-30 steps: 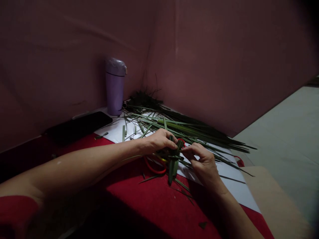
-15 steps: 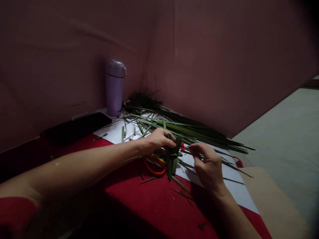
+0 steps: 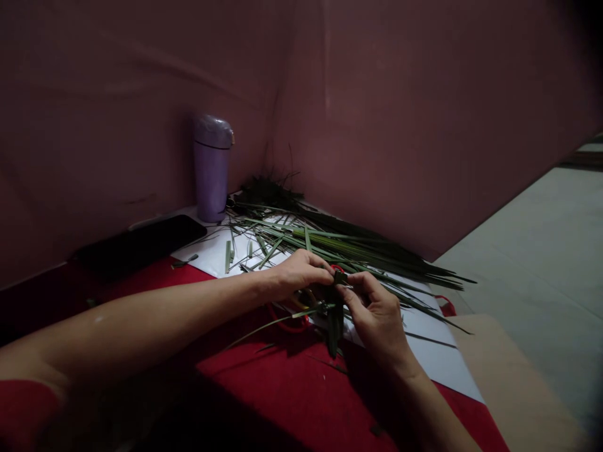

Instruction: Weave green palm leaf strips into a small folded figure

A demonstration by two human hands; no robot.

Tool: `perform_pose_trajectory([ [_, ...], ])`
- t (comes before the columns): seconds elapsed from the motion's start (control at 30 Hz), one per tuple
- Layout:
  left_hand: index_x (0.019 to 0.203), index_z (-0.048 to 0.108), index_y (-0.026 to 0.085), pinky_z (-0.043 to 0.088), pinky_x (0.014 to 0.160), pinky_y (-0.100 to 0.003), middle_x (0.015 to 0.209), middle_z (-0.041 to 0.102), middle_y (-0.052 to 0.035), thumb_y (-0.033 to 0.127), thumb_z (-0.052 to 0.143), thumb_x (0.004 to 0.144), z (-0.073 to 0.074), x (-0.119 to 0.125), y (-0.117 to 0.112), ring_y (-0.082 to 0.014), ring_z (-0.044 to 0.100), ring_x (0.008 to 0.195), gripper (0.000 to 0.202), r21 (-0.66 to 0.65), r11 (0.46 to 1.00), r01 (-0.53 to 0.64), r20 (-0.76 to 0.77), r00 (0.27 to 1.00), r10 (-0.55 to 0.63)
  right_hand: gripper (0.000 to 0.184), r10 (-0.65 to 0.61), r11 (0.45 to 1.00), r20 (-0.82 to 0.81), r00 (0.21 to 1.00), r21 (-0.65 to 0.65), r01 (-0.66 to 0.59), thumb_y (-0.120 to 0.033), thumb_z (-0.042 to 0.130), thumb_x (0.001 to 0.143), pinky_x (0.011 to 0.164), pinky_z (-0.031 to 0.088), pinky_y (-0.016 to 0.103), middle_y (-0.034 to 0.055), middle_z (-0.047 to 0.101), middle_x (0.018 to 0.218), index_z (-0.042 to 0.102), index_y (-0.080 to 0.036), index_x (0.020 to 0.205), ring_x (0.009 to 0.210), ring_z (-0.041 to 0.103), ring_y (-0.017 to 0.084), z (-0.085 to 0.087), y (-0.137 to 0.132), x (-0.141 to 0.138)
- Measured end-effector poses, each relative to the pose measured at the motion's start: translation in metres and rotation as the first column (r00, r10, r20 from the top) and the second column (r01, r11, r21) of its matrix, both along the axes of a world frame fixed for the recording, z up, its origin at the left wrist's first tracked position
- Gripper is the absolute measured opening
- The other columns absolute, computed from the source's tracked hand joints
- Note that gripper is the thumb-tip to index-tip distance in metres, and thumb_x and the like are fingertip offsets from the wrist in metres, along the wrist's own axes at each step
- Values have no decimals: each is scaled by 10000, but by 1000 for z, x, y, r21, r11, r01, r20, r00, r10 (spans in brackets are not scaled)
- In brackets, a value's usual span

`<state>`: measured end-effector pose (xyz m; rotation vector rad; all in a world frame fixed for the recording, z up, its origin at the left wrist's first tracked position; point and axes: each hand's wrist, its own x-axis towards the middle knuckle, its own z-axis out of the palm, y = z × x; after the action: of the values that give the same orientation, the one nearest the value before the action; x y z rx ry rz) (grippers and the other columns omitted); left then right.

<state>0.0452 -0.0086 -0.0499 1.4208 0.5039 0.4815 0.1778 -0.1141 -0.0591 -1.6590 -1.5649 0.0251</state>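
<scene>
My left hand [image 3: 296,273] and my right hand [image 3: 377,314] meet over a small folded piece of green leaf strips [image 3: 332,309], both pinching it at its top. Loose ends of the strips hang down and stick out to the left. Red-handled scissors [image 3: 289,321] lie under the hands on the red cloth [image 3: 292,389]. A long bundle of green leaves [image 3: 358,248] lies behind, on white paper [image 3: 433,342].
A purple tumbler [image 3: 211,168] stands in the corner by the pink wall. A black phone [image 3: 139,242] lies left of the paper. Short cut leaf bits [image 3: 245,248] are scattered on the paper. A brown board [image 3: 513,376] lies at the right.
My right hand moved back in from the right and closed on the top of the folded leaf piece. A long strip now sticks out to the lower left.
</scene>
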Motion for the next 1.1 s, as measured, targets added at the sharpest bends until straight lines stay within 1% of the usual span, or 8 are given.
perform_pose_trajectory([
  [0.23,688,607,103,419,507,-208,545,569,-6,204,624,620,1,0,0,-85,532,481,123,-111,992,57,130,991,-43,101,123,986,-183,975,137,-98,-248,602,740,495,339,207,-53,458,607,539,-203,804,523,389,85,-5,3,7],
  [0.33,693,608,103,430,551,-227,569,579,-13,210,642,616,0,1,0,-94,549,514,136,-186,977,102,180,981,-68,117,147,978,-194,970,176,-113,-233,616,730,498,349,209,-52,465,621,538,-211,814,530,401,86,-5,2,8],
  [0.43,691,604,104,406,528,-206,556,561,3,213,664,598,1,-1,-1,-79,523,501,155,-165,982,95,176,982,-66,190,140,980,-141,980,160,-117,-202,598,744,472,344,208,-54,468,617,528,-222,919,500,386,85,-3,-1,6],
  [0.53,692,605,103,379,498,-191,560,551,10,235,663,598,3,-4,-2,-68,490,489,172,-91,991,99,148,985,-84,309,160,970,22,987,181,-161,-158,573,759,527,389,232,-14,548,726,514,-236,1052,564,454,103,1,-3,5],
  [0.67,719,601,111,363,458,-188,572,545,8,282,631,623,2,-4,-2,-78,482,481,198,14,997,75,66,995,-75,282,203,946,165,965,222,-237,-100,567,755,649,423,281,13,601,826,555,-255,990,707,527,138,4,-5,4],
  [0.8,742,594,120,370,451,-192,561,541,15,272,597,630,0,-1,-3,-82,479,467,189,15,1000,28,37,999,-28,259,208,953,100,973,203,-224,-87,564,747,602,425,267,2,577,759,564,-238,958,640,518,126,2,-8,5],
  [1.0,674,600,99,371,474,-180,548,527,14,213,573,609,5,2,-2,-65,463,479,134,-25,999,-46,54,997,47,126,138,969,-120,983,222,-109,-149,569,753,598,437,262,21,565,765,586,-197,868,692,535,144,-3,-13,2],
  [1.1,674,598,102,362,459,-175,551,526,16,195,569,596,6,2,-1,-62,458,474,124,-35,998,-58,72,996,60,141,91,969,-201,975,245,-40,-167,593,742,573,430,247,13,552,729,582,-191,881,650,521,131,-1,-11,-1],
])
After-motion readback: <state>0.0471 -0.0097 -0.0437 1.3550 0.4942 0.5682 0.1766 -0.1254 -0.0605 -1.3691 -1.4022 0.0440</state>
